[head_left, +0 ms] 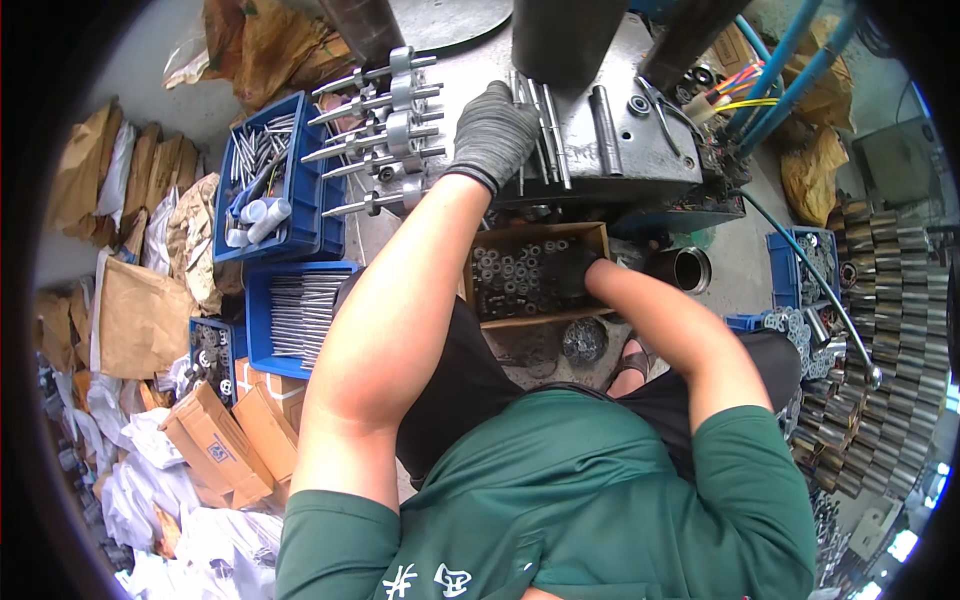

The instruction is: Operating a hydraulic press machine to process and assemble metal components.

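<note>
My left hand (494, 132), in a grey knit glove, is over the metal worktable (655, 150). Its fingers curl over a slim metal rod (521, 180), whose ends show above and below the glove. More bright rods (556, 140) lie just to its right. Left of the hand stands a row of assembled shafts with ring-shaped grey castings (398, 132). My right hand (570, 272), in a dark glove, reaches into a cardboard box (598, 238) full of small metal ring parts (508, 268); its fingers are lost among the shadows and parts.
A dark tube (606, 132), a bearing ring (638, 105) and pliers-like tool (668, 122) lie on the right of the worktable. Dark machine columns (570, 40) rise behind. Blue bins (262, 340) of rods stand left; stacked metal cylinders (870, 330) stand right.
</note>
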